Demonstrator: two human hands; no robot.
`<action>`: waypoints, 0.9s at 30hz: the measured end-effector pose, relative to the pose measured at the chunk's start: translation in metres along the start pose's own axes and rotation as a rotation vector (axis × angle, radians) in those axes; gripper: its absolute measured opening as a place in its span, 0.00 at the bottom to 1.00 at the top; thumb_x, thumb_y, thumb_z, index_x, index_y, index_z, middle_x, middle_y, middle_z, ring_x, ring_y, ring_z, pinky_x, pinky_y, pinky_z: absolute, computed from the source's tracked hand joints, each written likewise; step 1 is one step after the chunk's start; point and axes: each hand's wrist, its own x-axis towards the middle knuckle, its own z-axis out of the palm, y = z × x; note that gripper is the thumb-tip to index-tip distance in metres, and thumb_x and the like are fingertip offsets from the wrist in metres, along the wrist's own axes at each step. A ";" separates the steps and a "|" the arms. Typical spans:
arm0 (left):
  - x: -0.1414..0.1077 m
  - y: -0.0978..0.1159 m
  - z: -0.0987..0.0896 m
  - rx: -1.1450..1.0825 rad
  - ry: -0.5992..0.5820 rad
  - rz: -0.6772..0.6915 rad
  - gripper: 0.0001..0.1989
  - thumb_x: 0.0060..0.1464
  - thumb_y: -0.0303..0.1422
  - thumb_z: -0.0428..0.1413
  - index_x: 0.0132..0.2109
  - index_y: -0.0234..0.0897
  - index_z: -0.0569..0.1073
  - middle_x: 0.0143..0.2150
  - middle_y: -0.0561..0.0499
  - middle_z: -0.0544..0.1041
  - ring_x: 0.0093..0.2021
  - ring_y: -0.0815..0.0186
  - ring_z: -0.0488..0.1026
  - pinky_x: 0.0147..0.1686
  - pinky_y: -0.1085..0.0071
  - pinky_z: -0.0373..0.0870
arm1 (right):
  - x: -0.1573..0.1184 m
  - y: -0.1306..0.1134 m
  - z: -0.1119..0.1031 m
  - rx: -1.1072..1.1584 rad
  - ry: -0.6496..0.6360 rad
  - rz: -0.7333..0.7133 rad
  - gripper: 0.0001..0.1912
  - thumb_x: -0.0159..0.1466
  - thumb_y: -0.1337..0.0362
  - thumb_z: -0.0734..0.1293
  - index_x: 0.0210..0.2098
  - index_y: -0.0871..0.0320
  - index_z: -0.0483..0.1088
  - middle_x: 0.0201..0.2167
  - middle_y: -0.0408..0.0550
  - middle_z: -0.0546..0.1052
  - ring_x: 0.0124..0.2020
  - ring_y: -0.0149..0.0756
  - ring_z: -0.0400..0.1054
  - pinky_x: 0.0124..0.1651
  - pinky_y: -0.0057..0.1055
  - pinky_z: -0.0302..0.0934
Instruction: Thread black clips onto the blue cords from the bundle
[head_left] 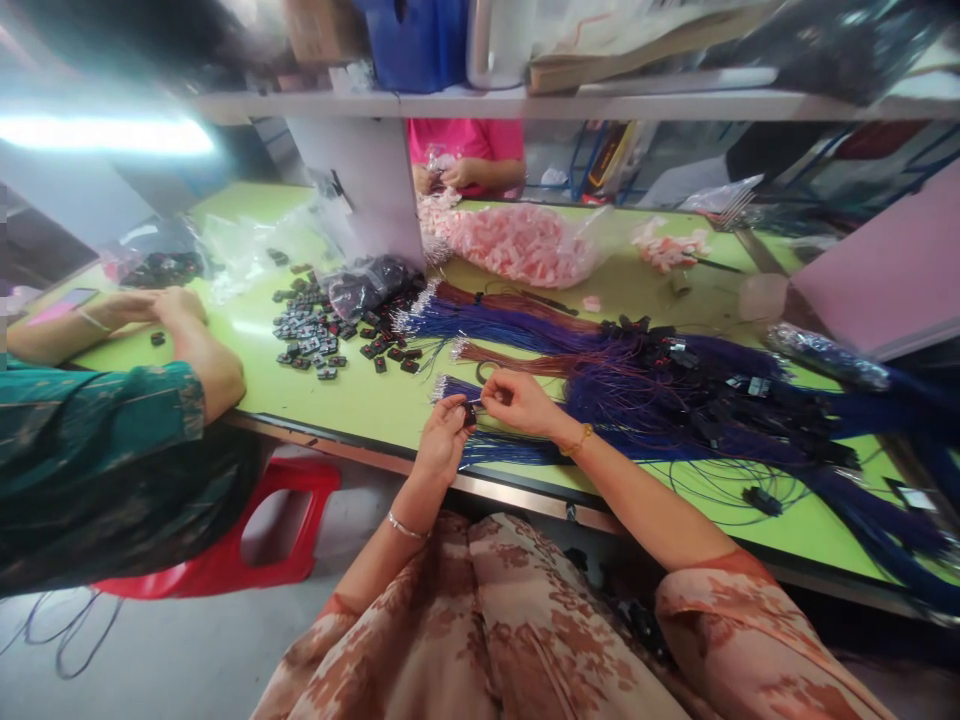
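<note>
Over the table's front edge, my left hand [444, 436] pinches a small black plastic connector housing [469, 413] between thumb and fingers. Close beside it on the right, my right hand [517, 402] is closed in a pinch on a thin wire, its end pointing at the housing. Whether the wire's tip is inside the housing is too small to tell. Bundles of blue wires [502, 330] and brown wires [517, 358] with silvery terminal ends lie just behind my hands. A heap of loose black and grey housings [309, 325] is spread to the left.
A co-worker's arms [214, 365] rest on the green table [262, 395] at left, near a red stool [292, 530]. Across the table, a person in pink [487, 150] handles small parts. A bag of pink pieces [517, 245] lies behind the wires. A shelf [465, 104] runs overhead.
</note>
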 end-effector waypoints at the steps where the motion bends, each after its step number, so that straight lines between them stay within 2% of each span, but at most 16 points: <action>1: 0.001 0.000 0.001 -0.013 -0.002 -0.016 0.13 0.44 0.29 0.63 0.40 0.36 0.71 0.33 0.52 0.72 0.32 0.72 0.69 0.35 0.73 0.66 | -0.003 -0.001 0.000 -0.019 0.009 -0.002 0.03 0.55 0.69 0.62 0.26 0.59 0.67 0.23 0.40 0.67 0.24 0.26 0.58 0.28 0.24 0.51; 9: 0.005 -0.004 0.000 -0.076 -0.037 -0.096 0.12 0.46 0.26 0.61 0.40 0.35 0.71 0.33 0.51 0.72 0.32 0.72 0.69 0.35 0.73 0.66 | -0.010 -0.005 0.001 -0.184 0.023 -0.023 0.01 0.54 0.68 0.63 0.26 0.58 0.67 0.25 0.42 0.69 0.26 0.28 0.59 0.30 0.25 0.50; 16: 0.004 -0.004 0.000 -0.073 -0.039 -0.091 0.11 0.47 0.27 0.61 0.39 0.35 0.71 0.34 0.51 0.73 0.33 0.72 0.71 0.36 0.74 0.67 | -0.011 -0.002 0.004 -0.313 0.024 -0.073 0.02 0.56 0.68 0.63 0.27 0.58 0.66 0.27 0.44 0.71 0.29 0.31 0.60 0.32 0.27 0.50; 20: 0.004 -0.008 0.002 -0.047 -0.027 -0.070 0.13 0.43 0.28 0.63 0.38 0.35 0.71 0.33 0.52 0.73 0.33 0.72 0.71 0.36 0.74 0.67 | -0.012 -0.002 0.007 -0.352 0.018 -0.095 0.03 0.57 0.67 0.62 0.28 0.58 0.67 0.27 0.46 0.71 0.29 0.32 0.61 0.32 0.28 0.50; 27: 0.002 -0.013 0.005 0.030 0.017 -0.014 0.14 0.40 0.31 0.65 0.36 0.35 0.71 0.31 0.53 0.74 0.32 0.72 0.71 0.35 0.73 0.67 | -0.014 -0.002 0.003 -0.379 -0.058 -0.097 0.06 0.60 0.65 0.61 0.31 0.59 0.69 0.29 0.47 0.72 0.30 0.33 0.62 0.33 0.28 0.51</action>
